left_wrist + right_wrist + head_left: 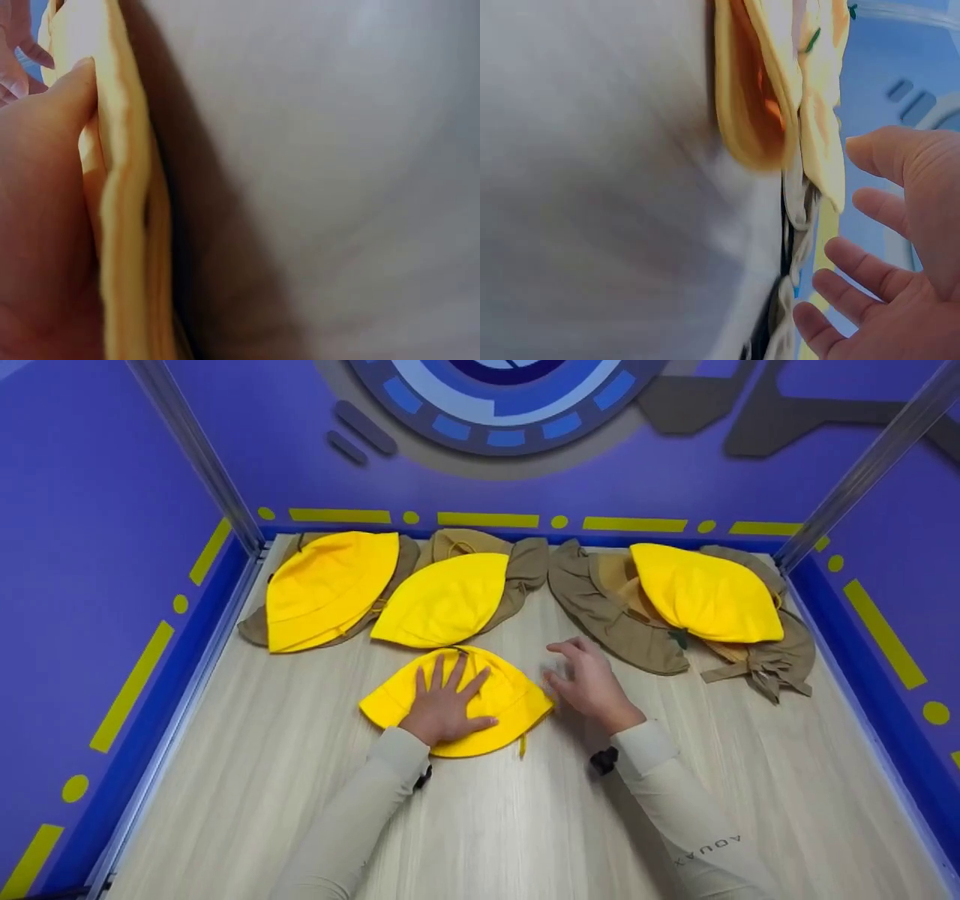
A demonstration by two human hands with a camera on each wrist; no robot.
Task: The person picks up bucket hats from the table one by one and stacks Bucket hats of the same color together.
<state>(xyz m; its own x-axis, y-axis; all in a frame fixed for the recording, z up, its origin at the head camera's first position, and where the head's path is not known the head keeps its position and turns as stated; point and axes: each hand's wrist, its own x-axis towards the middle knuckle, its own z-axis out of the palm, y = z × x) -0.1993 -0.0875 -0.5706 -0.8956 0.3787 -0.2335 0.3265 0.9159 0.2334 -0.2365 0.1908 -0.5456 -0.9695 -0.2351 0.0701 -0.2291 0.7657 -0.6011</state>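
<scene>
A yellow bucket-style hat [517, 697] lies folded flat near the middle of the table, a short yellow cord sticking out at its lower right edge. My left hand [446, 709] presses on it with fingers spread. The left wrist view shows the layered hat brim [124, 150] from the side, with the left thumb [71, 97] resting against it. Just right of the hat, my right hand [589, 682] hovers with loosely bent fingers and holds nothing. In the right wrist view its fingers [859, 277] are apart from the hat's open fold [742, 112].
Along the back lie yellow hats at left [330, 592], centre [442, 600] and right [705, 592], each over brown hats such as the wide-brimmed one [611, 630]. Blue-purple panels [90, 547] with metal posts [199, 457] enclose the wooden table [247, 780] at the back and sides.
</scene>
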